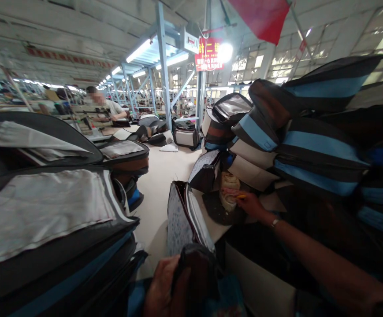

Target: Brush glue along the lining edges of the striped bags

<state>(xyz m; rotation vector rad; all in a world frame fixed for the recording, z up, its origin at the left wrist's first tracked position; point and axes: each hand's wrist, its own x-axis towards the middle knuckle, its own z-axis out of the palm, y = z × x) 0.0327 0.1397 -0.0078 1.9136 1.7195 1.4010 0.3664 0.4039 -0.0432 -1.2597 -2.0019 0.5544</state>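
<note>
At the bottom, my left hand (165, 281) is closed around the near end of an unfinished dark fabric bag (191, 215) with a pale patterned side and a white-edged opening. My right hand (249, 204) reaches forward on the right, its fingers closed on a small yellow object (241, 196), too small to make out further. Those fingers are at a cream coiled bundle (230, 182), whose material I cannot tell. Beneath the bundle lies a dark rounded piece (219, 209).
Black bags with blue stripes (320, 145) are piled high on the right. More bags with silvery panels (55, 198) are stacked on the left. A pale tabletop (156, 185) runs between them. Farther off, a person (112, 108) sits near a blue metal post (164, 66).
</note>
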